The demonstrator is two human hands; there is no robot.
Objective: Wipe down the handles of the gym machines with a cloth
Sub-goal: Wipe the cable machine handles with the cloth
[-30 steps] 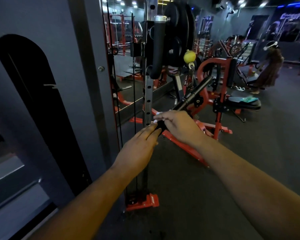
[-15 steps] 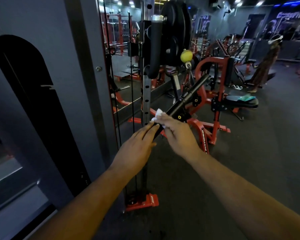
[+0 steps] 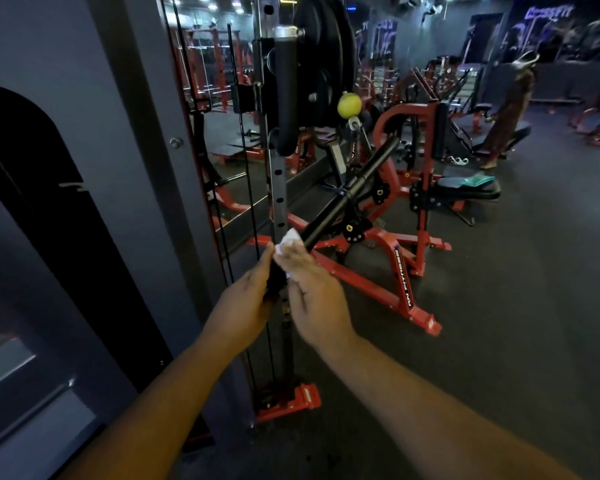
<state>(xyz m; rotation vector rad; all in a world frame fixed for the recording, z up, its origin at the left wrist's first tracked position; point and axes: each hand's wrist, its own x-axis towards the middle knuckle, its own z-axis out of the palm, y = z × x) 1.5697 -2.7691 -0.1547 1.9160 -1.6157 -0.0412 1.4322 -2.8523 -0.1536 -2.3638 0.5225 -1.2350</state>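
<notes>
A long black bar handle (image 3: 354, 188) slants from my hands up toward a yellow ball (image 3: 349, 105) on the cable clip. My left hand (image 3: 246, 303) grips the near end of the handle from the left. My right hand (image 3: 312, 296) presses a small white cloth (image 3: 289, 241) onto the handle just above that grip. Part of the cloth sticks out past my fingertips; the rest is hidden under my right hand.
A perforated steel upright (image 3: 278, 195) with a red foot (image 3: 291, 401) and cables stands right behind my hands. Black weight plates (image 3: 323, 60) hang above. Red machines (image 3: 402, 268) and a black bench (image 3: 468, 190) fill the floor to the right. A person (image 3: 510, 109) stands far back. A grey wall (image 3: 111, 133) is on the left.
My right hand has slid a little up the bar with the cloth, which now shows more past my fingers. My left hand has closed on the handle's near end.
</notes>
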